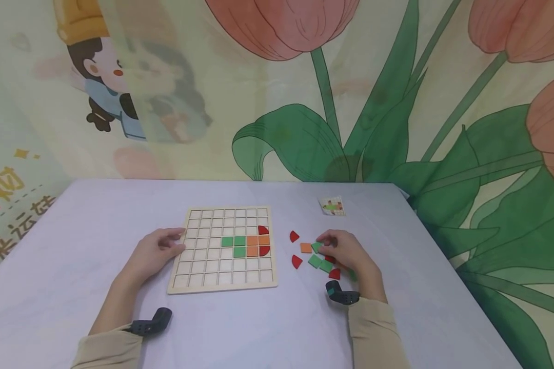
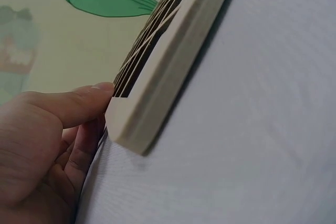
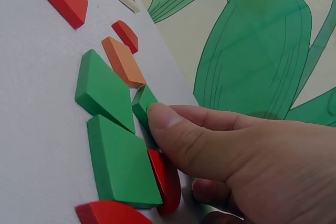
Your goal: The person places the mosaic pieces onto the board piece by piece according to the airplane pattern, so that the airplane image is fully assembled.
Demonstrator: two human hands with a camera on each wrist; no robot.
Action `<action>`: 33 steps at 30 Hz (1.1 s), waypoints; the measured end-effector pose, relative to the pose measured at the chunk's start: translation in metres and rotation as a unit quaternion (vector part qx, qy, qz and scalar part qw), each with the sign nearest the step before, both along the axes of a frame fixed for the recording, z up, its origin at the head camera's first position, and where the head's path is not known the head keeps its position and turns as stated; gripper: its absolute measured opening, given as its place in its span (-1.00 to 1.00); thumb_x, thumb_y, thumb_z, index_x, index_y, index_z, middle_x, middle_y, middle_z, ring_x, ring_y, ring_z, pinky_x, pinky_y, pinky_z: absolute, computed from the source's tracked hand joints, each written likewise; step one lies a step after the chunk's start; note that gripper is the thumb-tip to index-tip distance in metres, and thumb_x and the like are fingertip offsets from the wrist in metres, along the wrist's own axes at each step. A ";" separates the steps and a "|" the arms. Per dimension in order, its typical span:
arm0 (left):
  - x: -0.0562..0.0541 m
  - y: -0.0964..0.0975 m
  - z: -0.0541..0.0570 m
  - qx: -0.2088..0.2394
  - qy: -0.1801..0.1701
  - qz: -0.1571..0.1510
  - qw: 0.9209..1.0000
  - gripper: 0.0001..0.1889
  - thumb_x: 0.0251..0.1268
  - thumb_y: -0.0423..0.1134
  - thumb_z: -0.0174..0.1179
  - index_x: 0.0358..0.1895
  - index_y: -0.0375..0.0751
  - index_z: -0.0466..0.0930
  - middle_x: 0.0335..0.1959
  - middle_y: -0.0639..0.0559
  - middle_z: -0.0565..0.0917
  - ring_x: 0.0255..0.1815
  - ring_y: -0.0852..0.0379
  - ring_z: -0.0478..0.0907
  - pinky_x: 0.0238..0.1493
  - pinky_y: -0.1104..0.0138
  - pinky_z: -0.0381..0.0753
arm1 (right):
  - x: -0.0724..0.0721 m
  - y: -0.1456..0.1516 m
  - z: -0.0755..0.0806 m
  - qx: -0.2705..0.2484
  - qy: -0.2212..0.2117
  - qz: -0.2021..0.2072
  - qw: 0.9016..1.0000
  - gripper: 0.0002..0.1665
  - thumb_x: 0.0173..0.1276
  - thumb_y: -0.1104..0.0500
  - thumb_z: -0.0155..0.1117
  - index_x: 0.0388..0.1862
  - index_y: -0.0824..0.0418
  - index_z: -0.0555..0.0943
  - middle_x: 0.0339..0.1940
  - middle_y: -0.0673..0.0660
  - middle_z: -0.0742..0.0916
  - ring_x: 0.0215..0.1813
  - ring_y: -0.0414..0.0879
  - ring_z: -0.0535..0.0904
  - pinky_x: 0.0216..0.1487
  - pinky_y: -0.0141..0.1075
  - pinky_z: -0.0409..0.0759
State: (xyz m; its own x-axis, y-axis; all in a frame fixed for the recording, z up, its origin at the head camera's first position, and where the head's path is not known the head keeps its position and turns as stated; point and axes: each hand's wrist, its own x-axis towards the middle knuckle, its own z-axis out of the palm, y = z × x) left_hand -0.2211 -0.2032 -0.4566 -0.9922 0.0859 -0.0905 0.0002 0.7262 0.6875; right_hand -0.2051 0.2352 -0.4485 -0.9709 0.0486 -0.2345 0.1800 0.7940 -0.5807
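My left hand (image 1: 158, 251) holds the left rim of a light wooden grid board (image 1: 221, 290). In the left wrist view its thumb (image 2: 92, 100) lies at the board's edge, the other fingers curled below. On the board sit green squares (image 1: 233, 241), orange squares (image 1: 252, 246) and two red quarter-round tiles (image 1: 264, 251), grouped toward the right side. Right of the board, my right hand (image 1: 348, 251) pinches a small green tile (image 3: 144, 104) between thumb and forefinger. Beside it lie two green squares (image 3: 123, 163), an orange square (image 3: 123, 61) and several red quarter-round tiles (image 3: 64, 2).
A small picture card (image 1: 332, 206) with a coloured pattern lies toward the back of the white-covered table (image 1: 240, 333). Part of another green tile (image 1: 352, 275) shows below the right hand. A patterned wall hanging (image 1: 277, 102) stands behind the table.
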 end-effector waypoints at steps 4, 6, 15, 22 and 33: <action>0.001 -0.001 0.001 0.002 -0.001 0.002 1.000 -0.43 0.28 -0.05 0.20 0.32 -0.17 0.37 0.14 -0.23 0.52 -0.03 -0.06 0.50 -0.07 0.11 0.46 | -0.001 -0.002 0.001 -0.003 0.001 -0.007 1.000 -0.69 0.22 0.14 0.38 -0.05 0.07 0.61 -0.23 0.07 0.61 -0.19 -0.07 0.45 -0.29 -0.35 0.46; 0.001 -0.002 0.001 0.002 -0.003 0.001 1.000 -0.42 0.28 -0.05 0.20 0.32 -0.17 0.37 0.14 -0.23 0.52 -0.03 -0.06 0.50 -0.07 0.11 0.46 | -0.001 -0.003 0.000 -0.006 -0.001 -0.013 1.000 -0.69 0.21 0.13 0.39 -0.06 0.09 0.59 -0.23 0.07 0.61 -0.20 -0.07 0.45 -0.30 -0.37 0.47; 0.000 -0.005 0.001 0.005 -0.003 0.005 1.000 -0.44 0.28 -0.07 0.19 0.32 -0.15 0.38 0.15 -0.23 0.51 -0.01 -0.06 0.50 -0.05 0.08 0.47 | -0.004 0.000 0.005 -0.029 0.001 -0.017 0.999 -0.75 0.24 0.14 0.36 -0.12 0.10 0.57 -0.25 0.08 0.64 -0.19 -0.06 0.50 -0.19 -0.31 0.55; 0.000 -0.001 -0.002 0.005 0.000 0.005 1.000 -0.45 0.28 -0.08 0.20 0.32 -0.13 0.38 0.16 -0.22 0.52 -0.02 -0.05 0.50 -0.04 0.10 0.47 | -0.002 0.007 0.013 -0.039 0.004 -0.013 0.999 -0.73 0.25 0.13 0.35 -0.08 0.12 0.56 -0.21 0.09 0.65 -0.16 -0.06 0.52 -0.16 -0.27 0.57; 0.000 0.000 -0.001 0.013 -0.001 0.003 1.000 -0.46 0.28 -0.12 0.20 0.31 -0.15 0.38 0.14 -0.20 0.52 -0.02 -0.04 0.50 -0.04 0.12 0.46 | -0.015 -0.013 0.035 -0.083 0.041 0.025 0.995 -0.79 0.26 0.16 0.34 -0.14 0.12 0.58 -0.22 0.10 0.65 -0.16 -0.04 0.56 -0.10 -0.25 0.58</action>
